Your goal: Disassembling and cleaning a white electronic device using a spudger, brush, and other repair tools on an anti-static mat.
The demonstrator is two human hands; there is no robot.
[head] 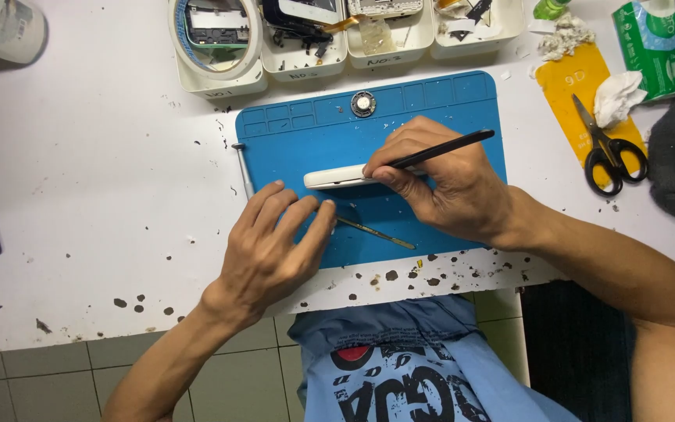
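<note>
My right hand [443, 184] grips a thin black tool [451, 147] like a pen, its tip against a white phone-like device [333, 177] that stands on its edge on the blue work mat [298, 141]. The right fingers also press the device's right end. My left hand [275, 246] rests flat on the mat's near left part, fingers spread, holding nothing, fingertips close to a slim metal pry tool [375, 233] lying on the mat. A small round metal part [363, 103] sits at the mat's far edge.
White trays [306, 62] with phone parts line the table's far side. A screwdriver [242, 168] lies by the mat's left edge. Black scissors [607, 148] rest on a yellow card [568, 82] at right, beside crumpled tissue [615, 95] and a green packet [658, 47].
</note>
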